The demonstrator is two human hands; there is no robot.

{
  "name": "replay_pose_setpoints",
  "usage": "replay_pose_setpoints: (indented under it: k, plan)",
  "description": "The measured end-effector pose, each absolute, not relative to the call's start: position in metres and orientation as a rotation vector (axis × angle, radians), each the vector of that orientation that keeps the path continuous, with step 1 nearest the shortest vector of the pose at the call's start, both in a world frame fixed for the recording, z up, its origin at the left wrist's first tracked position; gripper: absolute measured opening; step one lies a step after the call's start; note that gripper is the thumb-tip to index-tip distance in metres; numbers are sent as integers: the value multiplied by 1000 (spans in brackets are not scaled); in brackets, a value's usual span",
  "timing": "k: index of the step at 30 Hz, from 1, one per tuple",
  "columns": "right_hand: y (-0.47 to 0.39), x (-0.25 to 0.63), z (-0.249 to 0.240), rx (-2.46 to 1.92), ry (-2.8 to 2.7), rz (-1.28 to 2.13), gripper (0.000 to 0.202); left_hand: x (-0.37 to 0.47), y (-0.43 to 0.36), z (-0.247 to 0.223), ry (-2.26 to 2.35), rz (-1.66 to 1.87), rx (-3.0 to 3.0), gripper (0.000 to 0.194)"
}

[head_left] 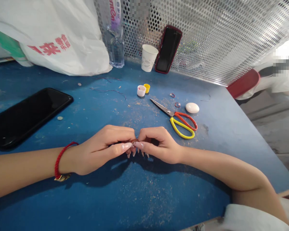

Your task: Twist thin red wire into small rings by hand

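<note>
My left hand (108, 146) and my right hand (159, 144) meet over the blue table, both closed in a pinch. Between the fingertips shows a small reddish-brown cord loop (135, 140), mostly covered by thumbs and fingers. A braided red bracelet (57, 163) circles my left wrist. Just beyond my right hand lie scissors (170, 113) with one red and one yellow handle, blades pointing away to the left. Past them are two small dark-red cord rings, one farther (172, 95) and one nearer (177, 105), beside a white oval object (192, 108).
On the blue table (144, 199) are a black phone (26, 117), a white cap (141, 91) and a yellow cap (146, 88). Loose threads lie behind. A white bag (69, 41), water bottle (115, 45), paper cup (149, 57) and red-cased phone (168, 49) line the perforated metal panel (207, 38).
</note>
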State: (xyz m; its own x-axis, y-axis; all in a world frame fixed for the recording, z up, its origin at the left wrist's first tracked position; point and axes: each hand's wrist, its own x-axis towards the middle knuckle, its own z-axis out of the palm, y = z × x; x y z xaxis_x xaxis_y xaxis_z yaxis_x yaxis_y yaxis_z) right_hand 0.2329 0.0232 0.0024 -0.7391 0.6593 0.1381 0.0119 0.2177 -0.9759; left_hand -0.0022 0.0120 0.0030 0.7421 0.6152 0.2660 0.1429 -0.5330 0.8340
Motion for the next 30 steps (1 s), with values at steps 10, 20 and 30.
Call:
replay_pose_setpoints:
  k: [10,20,30]
  plan:
    - [23,232,2,-640,-1971,1563,35,-2,13,3,599,676,2108,34]
    - [19,232,0,-655,-2019,1455,24,-1,13,4,626,683,2063,36]
    - [17,232,1,-693,-2132,1188,17,1,13,3,660,667,2077,38]
